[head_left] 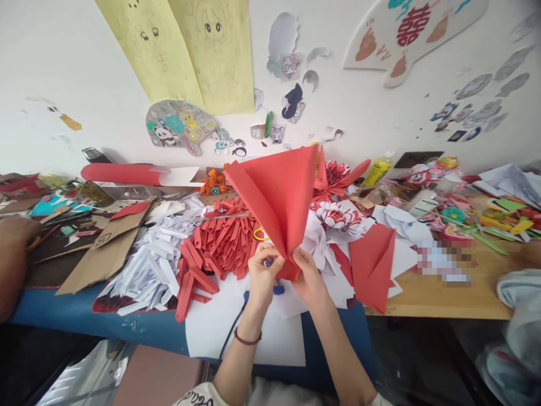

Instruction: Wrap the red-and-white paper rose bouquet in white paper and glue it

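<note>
A large folded sheet of red paper (281, 197) stands up in front of me, wide at the top and gathered to a narrow base. My left hand (267, 268) pinches that base from the left. On the other side, my right hand (307, 276) grips it with closed fingers. Behind my left hand is a pile of red folded paper strips (228, 237), with a pile of white paper strips (152, 256) farther left. Close by on the right lies another folded red paper piece (372, 265). White paper sheets (249, 332) lie beneath my hands.
Red-and-white paper flowers (342, 217) sit behind on the right, near a yellow bottle (378, 169). Cardboard (105, 242) lies at left. Other people's arms show at the left edge (14, 265) and right edge. The blue table edge (139, 327) runs along the front.
</note>
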Available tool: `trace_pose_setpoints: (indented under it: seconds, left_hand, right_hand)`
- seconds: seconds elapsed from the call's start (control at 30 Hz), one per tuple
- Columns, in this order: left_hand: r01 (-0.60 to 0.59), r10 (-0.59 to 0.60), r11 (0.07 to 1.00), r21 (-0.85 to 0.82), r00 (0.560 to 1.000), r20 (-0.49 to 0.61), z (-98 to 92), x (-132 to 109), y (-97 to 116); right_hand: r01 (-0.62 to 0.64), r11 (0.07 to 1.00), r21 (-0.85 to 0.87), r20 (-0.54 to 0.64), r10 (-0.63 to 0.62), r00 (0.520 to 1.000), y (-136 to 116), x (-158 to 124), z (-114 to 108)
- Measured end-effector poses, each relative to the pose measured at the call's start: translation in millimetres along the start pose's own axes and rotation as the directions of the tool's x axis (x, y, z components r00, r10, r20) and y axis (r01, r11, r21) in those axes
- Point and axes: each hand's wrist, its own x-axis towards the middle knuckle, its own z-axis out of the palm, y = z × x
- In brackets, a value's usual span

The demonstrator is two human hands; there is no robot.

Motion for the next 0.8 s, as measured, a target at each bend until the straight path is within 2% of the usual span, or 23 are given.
trace_pose_setpoints:
  seconds: [0.1,0.17,0.3,0.37,0.47,0.57,0.7,0.8]
  left_hand:
    - [-0.081,0.074,0.988,0.130,0.996,0.057,-3.4,5,11]
    - [-0.107,0.088,0.981,0.161,0.989,0.120,-6.1,8,18]
    - [-0.106,0.065,0.971,0.215,0.980,0.186,-14.2,15,25]
    - [-0.126,0.074,0.952,0.279,0.979,0.189,-18.2,18,28]
    - [-0.128,0.045,0.932,0.340,0.969,0.243,-20.9,19,32]
    - [-0.129,0.018,0.921,0.369,0.957,0.289,-19.8,18,34]
    - [-0.074,-0.030,0.941,0.332,0.954,0.297,-18.3,16,33]
    - [-0.013,-0.078,0.966,0.259,0.938,0.338,-19.1,17,31]
  right_hand:
    - [-0.074,0.997,0.032,0.089,0.071,0.993,-4,0,-3]
    - [-0.094,0.995,0.032,0.093,0.091,0.992,-6,1,-6]
    - [-0.063,0.995,-0.079,0.098,0.071,0.993,-12,3,-12]
    - [0.009,0.981,-0.195,0.089,0.008,0.996,-16,3,-14]
    - [0.171,0.901,-0.398,0.059,-0.161,0.985,-21,2,-16]
    - [0.262,0.786,-0.560,0.074,-0.268,0.961,-25,2,-21]
    - [0.355,0.624,-0.696,0.195,-0.312,0.930,-32,3,-29]
    - [0.401,0.581,-0.708,0.272,-0.299,0.915,-37,5,-32]
